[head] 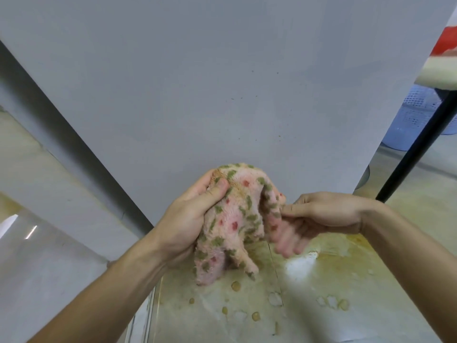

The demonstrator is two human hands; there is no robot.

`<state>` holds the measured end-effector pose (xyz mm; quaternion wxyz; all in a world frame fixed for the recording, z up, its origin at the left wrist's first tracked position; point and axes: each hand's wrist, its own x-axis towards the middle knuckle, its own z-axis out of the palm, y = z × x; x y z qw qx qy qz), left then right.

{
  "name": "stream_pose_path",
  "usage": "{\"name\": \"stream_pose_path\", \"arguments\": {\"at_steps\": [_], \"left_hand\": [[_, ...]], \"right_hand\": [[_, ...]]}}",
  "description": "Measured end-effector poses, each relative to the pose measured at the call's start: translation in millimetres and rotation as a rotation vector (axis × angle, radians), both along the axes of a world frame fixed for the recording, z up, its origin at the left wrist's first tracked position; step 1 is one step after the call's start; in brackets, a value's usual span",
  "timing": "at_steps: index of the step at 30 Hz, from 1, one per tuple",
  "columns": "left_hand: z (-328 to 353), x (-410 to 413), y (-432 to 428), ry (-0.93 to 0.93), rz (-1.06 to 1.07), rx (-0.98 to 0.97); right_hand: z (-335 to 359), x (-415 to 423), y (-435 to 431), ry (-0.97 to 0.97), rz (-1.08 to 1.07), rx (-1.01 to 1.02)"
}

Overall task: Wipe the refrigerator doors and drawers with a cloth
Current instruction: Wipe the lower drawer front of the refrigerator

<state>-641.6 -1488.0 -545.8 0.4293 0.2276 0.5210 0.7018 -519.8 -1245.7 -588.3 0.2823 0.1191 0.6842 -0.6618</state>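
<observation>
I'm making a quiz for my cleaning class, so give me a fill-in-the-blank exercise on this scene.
1. The pink terry cloth with red and ____ spots hangs from the left hand.
2. The right hand pinches the same ____.
3. Right of the pale grey refrigerator door stands a perforated plastic basket coloured ____.
Missing: green; cloth; blue.

This looks to me like a home kitchen or a utility corner beside it. A tall, flat grey refrigerator door fills most of what I see, speckled with small dark spots. Under it is a glossy pale tiled floor with yellow-brown stains and dried drips. To the right, a pale blue perforated plastic basket sits on the floor behind a slanting black leg. The worn pink terry cloth with green and red blotches is an ordinary household rag.
</observation>
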Motion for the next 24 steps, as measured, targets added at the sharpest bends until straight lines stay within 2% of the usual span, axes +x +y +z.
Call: {"name": "stream_pose_path", "arguments": {"at_steps": [3, 5, 7, 10, 13, 17, 20, 22, 24], "left_hand": [[-1.2, 2.5, 1.8, -0.034, 0.019, 0.099], [-2.8, 3.8, 2.9, -0.030, 0.038, 0.143], [-5.5, 4.6, 2.6, -0.018, 0.044, 0.159], [-11.1, 4.7, -1.8, 0.122, 0.074, 0.126], [-13.8, 3.0, -8.1, 0.337, 0.242, 0.081], [-23.4, 1.1, -19.2, 0.571, 0.494, -0.030], [-29.0, 4.7, -25.7, 0.562, 0.539, -0.010], [-29.7, 5.2, -29.7, 0.500, 0.528, 0.033], [-31.3, 2.9, -34.3, 0.534, 0.521, -0.005]], "right_hand": [[-22.8, -0.3, -18.0, 0.053, -0.020, -0.413], [-32.8, -3.8, -33.0, 0.037, 0.045, -0.452], [-33.7, -6.7, -50.4, 0.101, 0.042, -0.480], [-31.2, -13.0, -71.1, 0.250, -0.218, -0.615], [-21.1, -19.7, -78.1, 0.467, -0.549, -0.484], [-12.6, -18.4, -82.4, 0.662, -0.724, -0.197], [-0.6, -12.9, -95.9, 0.764, -0.784, -0.076], [1.8, -12.9, -104.6, 0.747, -0.901, -0.033], [4.7, -13.8, -111.6, 0.729, -1.015, 0.098]]}}
